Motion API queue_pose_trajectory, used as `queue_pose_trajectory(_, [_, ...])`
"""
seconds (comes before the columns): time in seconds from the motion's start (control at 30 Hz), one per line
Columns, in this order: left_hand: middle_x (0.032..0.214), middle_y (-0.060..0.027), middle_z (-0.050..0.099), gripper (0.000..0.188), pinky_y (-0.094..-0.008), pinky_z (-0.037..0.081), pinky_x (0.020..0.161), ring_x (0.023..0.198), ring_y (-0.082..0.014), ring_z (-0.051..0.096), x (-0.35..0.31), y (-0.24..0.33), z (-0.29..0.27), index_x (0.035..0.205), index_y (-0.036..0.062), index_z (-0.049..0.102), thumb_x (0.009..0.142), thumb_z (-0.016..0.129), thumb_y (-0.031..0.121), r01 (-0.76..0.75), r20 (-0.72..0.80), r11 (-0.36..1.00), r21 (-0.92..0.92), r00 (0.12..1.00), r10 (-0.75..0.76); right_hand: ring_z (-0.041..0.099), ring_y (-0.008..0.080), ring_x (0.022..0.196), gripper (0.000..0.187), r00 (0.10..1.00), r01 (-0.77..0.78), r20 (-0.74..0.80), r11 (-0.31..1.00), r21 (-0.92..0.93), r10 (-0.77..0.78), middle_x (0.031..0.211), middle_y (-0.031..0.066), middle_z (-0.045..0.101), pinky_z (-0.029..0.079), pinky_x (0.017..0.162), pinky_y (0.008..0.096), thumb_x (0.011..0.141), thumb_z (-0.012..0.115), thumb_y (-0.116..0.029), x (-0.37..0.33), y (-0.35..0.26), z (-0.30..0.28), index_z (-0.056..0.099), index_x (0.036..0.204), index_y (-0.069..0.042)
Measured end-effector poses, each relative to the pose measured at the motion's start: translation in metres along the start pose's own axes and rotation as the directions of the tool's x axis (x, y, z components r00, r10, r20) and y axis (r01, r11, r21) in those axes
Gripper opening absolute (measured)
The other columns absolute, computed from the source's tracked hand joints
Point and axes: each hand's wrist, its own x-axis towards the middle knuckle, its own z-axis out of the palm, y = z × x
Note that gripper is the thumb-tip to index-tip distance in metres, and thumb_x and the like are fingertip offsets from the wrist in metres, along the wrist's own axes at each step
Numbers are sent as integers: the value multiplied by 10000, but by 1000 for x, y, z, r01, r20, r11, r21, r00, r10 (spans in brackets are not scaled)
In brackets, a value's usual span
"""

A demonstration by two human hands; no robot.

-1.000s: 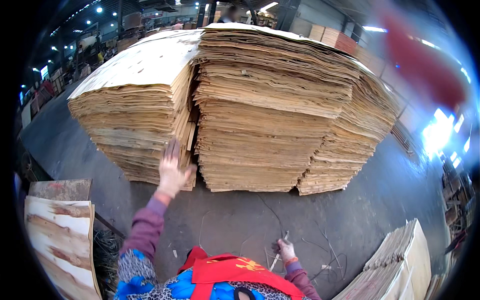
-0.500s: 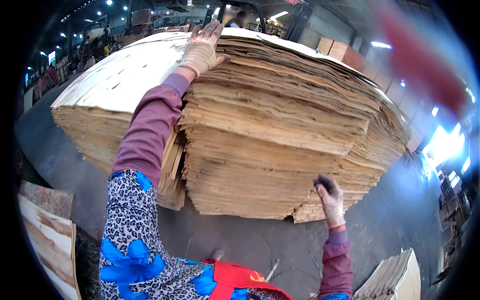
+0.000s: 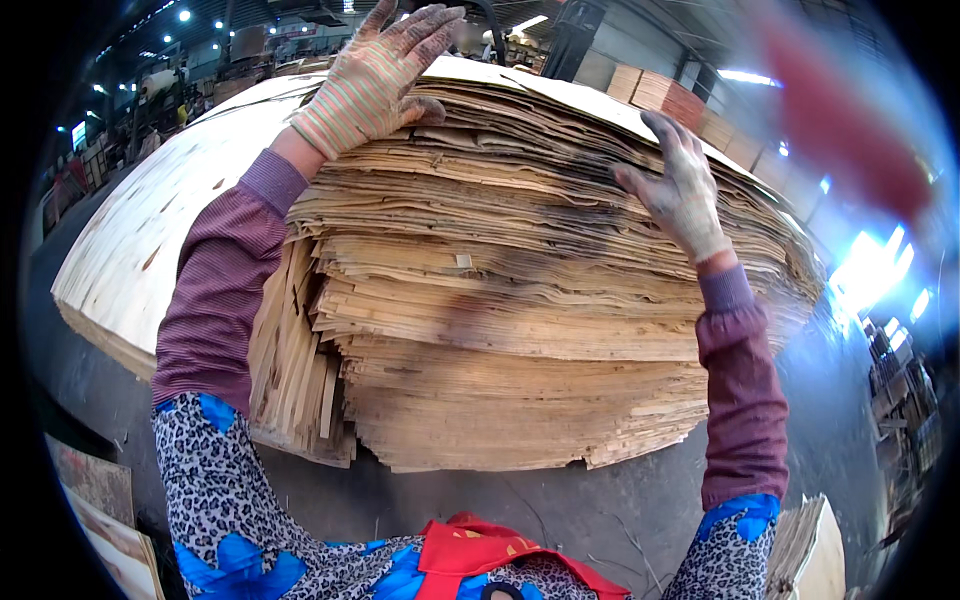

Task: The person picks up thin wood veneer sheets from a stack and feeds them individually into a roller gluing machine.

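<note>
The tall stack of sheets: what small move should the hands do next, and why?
Perhaps the left hand and right hand should close on the near edge of the top sheet, because both are open near the upper part of the stack, and neither appears to grip a sheet.

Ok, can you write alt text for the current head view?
A person's gloved left hand and right hand, both open, are at the upper edge of a large stack of thin wood sheets; contact is unclear. A pale-topped stack stands beside it on the left, and red cloth shows at the bottom.
</note>
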Motion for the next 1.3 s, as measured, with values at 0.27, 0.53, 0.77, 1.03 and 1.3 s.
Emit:
queue_pose_trajectory(0.27, [1295, -133, 371, 821, -521, 153, 1015, 1184, -295, 366, 9, -17, -1, 1301, 36, 271, 704, 527, 538, -15, 118, 999, 49, 993, 9, 416, 289, 1106, 740, 989, -30, 140, 994, -107, 45, 1168, 120, 478, 300, 952, 397, 647, 626, -553, 42, 6, 37, 447, 1186, -79])
queue_pose_trajectory(0.53, [1242, -160, 424, 760, -455, 211, 1016, 1177, -277, 386, 22, -28, -1, 1267, 44, 348, 695, 594, 480, -81, 83, 996, 31, 993, 79, 495, 283, 1039, 696, 986, 158, 116, 904, -397, -122, 1221, 140, 448, 398, 860, 405, 665, 672, -245, 54, 4, 30, 339, 1254, -82])
queue_pose_trajectory(0.77, [1023, -125, 555, 566, -368, 462, 718, 858, -280, 564, 8, -24, 29, 1238, 127, 398, 728, 609, 255, -10, 217, 999, 50, 976, -1, 594, 331, 803, 201, 965, -1, 255, 969, -247, 66, 796, 190, 611, 472, 706, 404, 700, 483, -103, 75, 25, 32, 609, 840, -34])
queue_pose_trajectory(1.03, [961, -139, 580, 631, -373, 460, 721, 832, -303, 577, 50, 10, 31, 1227, 157, 394, 683, 651, 348, 288, 510, 947, 138, 799, -318, 610, 290, 844, 224, 898, 113, 437, 935, -336, 48, 868, 143, 630, 490, 707, 393, 683, 535, -126, 88, 17, 27, 651, 867, -69])
queue_pose_trajectory(1.3, [790, -115, 620, 278, -370, 488, 669, 757, -269, 611, 47, 31, 36, 1048, 94, 532, 771, 521, 82, 42, 613, 959, 280, 761, -212, 605, 294, 831, 200, 859, 167, 512, 928, -334, 29, 886, 148, 621, 485, 712, 379, 738, 517, -138, 63, 6, 33, 636, 874, -55])
